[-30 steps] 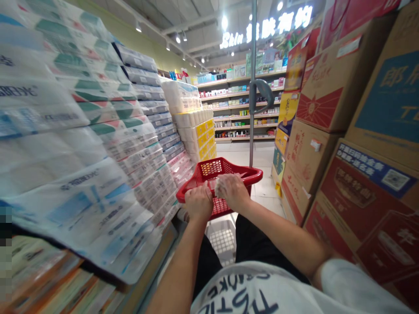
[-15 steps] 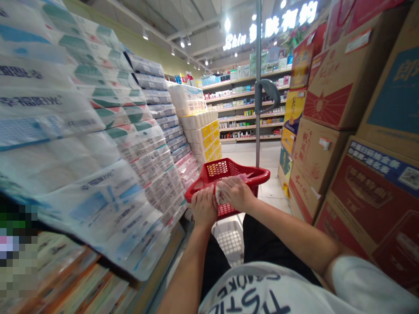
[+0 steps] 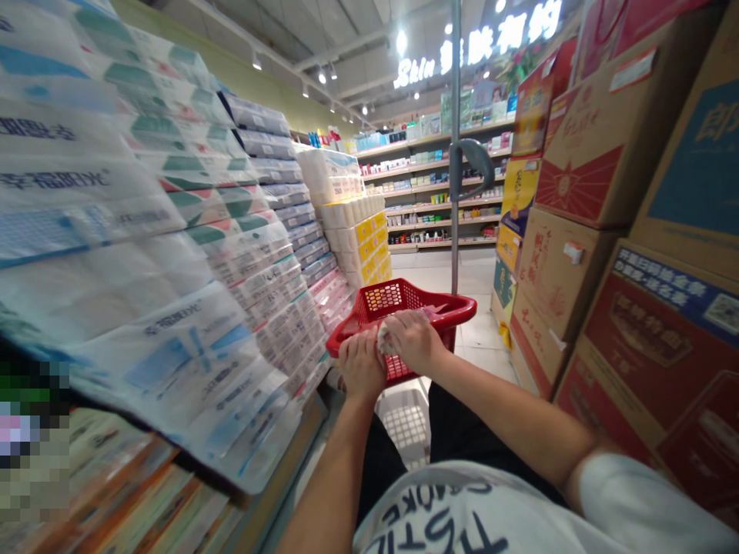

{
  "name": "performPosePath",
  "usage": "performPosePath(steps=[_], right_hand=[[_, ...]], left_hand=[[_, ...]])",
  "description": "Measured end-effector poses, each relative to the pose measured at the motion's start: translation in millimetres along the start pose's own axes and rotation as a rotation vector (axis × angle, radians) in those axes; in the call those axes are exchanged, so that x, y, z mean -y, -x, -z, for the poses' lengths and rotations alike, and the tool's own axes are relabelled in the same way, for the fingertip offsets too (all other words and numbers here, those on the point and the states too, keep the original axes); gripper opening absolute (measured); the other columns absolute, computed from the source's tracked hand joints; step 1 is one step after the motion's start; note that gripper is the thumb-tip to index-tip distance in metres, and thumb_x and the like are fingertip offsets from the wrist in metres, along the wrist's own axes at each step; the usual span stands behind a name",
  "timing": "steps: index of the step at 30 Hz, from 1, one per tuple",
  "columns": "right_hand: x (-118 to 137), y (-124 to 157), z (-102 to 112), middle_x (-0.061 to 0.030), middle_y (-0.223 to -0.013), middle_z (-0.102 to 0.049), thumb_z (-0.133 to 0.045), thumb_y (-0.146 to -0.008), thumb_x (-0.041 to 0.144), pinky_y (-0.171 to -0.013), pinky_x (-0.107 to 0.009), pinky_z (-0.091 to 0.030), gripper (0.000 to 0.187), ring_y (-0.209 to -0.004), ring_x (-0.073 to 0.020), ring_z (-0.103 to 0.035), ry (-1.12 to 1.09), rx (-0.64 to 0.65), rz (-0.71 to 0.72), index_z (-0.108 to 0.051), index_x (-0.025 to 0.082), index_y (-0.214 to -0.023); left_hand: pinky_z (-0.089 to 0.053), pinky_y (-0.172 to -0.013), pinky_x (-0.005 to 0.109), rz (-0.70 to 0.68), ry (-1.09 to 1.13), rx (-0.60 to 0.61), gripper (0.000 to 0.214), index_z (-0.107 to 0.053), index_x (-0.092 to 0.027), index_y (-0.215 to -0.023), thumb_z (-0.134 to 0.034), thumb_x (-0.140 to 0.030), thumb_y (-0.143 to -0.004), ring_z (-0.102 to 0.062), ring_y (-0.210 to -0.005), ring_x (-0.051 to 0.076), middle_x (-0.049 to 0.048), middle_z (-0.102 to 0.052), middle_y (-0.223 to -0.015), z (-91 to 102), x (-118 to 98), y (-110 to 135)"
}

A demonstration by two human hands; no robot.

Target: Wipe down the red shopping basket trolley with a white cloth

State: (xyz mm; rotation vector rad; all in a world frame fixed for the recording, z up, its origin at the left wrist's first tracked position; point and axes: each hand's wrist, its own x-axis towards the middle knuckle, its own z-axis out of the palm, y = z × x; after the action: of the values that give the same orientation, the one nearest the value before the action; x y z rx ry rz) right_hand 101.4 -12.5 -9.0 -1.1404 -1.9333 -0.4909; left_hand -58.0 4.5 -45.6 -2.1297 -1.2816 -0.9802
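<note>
A red plastic basket [image 3: 430,305] rides on top of a shopping cart in front of me in a store aisle. My left hand [image 3: 361,365] is closed over the basket's near rim. My right hand [image 3: 411,339] rests beside it on the same rim, fingers curled round a small whitish wad [image 3: 383,340], perhaps paper or cloth. A lower white basket [image 3: 404,421] of the cart shows beneath my arms.
Stacked packs of tissue and toilet paper [image 3: 173,231] wall the left side close by. Piled cardboard cartons [image 3: 606,192] wall the right. A grey pole [image 3: 456,146] rises just beyond the basket. Tiled floor [image 3: 427,265] leads to product shelves [image 3: 427,200] at the far end.
The view has crept forward along the aisle and shifted slightly. My hands stay on the basket rim, and the right hand has drawn nearer the left.
</note>
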Motion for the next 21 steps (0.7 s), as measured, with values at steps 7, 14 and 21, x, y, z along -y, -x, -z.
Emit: performPosePath(steps=[7, 14, 21], right_hand=[[-8.2, -2.0, 4.9, -0.0081, -0.097, -0.062, -0.047, -0.091, 0.020, -0.086, -0.039, -0.044, 0.021, -0.092, -0.0228, -0.054, -0.004, 0.010, -0.077, -0.060, 0.019, -0.107], [-5.8, 2.1, 4.5, -0.0084, -0.114, -0.059, -0.051, -0.089, 0.023, -0.096, -0.040, -0.041, 0.027, -0.108, -0.0236, -0.050, -0.048, 0.085, 0.203, -0.057, 0.021, -0.115], [-7.4, 3.2, 6.6, -0.0092, -0.109, -0.061, -0.050, -0.090, 0.021, -0.092, -0.040, -0.043, 0.025, -0.103, -0.0238, -0.052, -0.030, 0.019, 0.052, -0.058, 0.020, -0.113]], left_hand=[[-0.027, -0.103, 0.043, 0.007, 0.012, -0.003, 0.041, -0.051, -0.017, -0.128, -0.037, -0.025, -0.091, -0.050, -0.113, 0.026, 0.0110, -0.062, -0.118, -0.4, -1.0, -0.1], [-0.028, -0.102, 0.043, -0.002, 0.022, 0.007, 0.043, -0.050, -0.017, -0.130, -0.043, -0.027, -0.089, -0.049, -0.114, 0.027, 0.0118, -0.061, -0.119, -0.4, -0.5, 0.4], [-0.028, -0.102, 0.043, 0.010, 0.015, -0.021, 0.041, -0.051, -0.016, -0.128, -0.040, -0.027, -0.090, -0.049, -0.112, 0.027, 0.0115, -0.062, -0.117, -0.8, -1.4, -0.2]])
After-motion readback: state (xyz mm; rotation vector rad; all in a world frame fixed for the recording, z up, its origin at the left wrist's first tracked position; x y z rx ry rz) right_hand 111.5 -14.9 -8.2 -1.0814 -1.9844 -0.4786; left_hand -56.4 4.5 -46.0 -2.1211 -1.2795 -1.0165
